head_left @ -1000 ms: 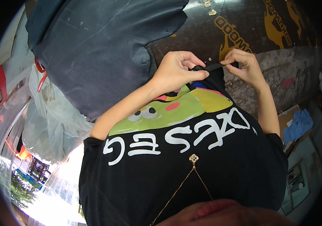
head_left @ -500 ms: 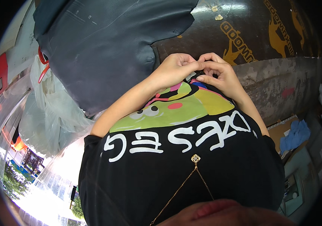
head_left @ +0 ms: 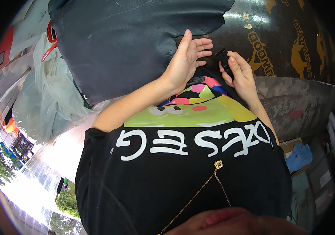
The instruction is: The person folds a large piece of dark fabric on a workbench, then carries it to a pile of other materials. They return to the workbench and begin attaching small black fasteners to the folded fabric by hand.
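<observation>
Head: black piece [head_left: 222,55]; bag [head_left: 63,98], contents unclear

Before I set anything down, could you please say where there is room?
The dark printed board looks bare right of the right hand, up to the mottled grey panel. The left is covered by the dark sheet; it is crowded between the left hand and black piece.

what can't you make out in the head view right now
All in the head view:
Black piece: partly hidden by the right grip.
Dark sheet: far end cut off by the upper edge.
Cloudy plastic bag: contents, if any, veiled by its film.
Blue crumpled item: too small to tell its kind.
</observation>
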Demonstrator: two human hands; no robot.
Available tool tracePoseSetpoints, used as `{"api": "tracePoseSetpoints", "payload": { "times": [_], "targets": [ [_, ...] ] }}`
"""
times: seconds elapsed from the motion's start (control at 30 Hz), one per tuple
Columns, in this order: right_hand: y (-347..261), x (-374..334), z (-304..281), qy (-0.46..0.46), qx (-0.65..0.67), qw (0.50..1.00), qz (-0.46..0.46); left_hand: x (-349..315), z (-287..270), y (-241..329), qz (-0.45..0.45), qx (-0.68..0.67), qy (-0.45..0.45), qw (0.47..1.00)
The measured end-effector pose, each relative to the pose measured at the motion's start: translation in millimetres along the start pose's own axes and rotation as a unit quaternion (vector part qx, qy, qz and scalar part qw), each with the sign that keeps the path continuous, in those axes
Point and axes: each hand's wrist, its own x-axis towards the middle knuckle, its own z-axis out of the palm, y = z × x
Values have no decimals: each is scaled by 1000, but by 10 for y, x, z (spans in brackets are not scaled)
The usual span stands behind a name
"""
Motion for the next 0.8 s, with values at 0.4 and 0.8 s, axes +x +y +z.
{"api": "tracePoseSetpoints", "payload": {
  "times": [0.4, 0.8],
  "targets": [
    [-30, 70, 369, -53, -291, 951, -90, 71, -172, 41, -13, -53, -1, 998],
    [-37, 85, 262, -116, -259, 954, -92, -472, -507, 38, 48, 341, -70, 936]
  ]
}}
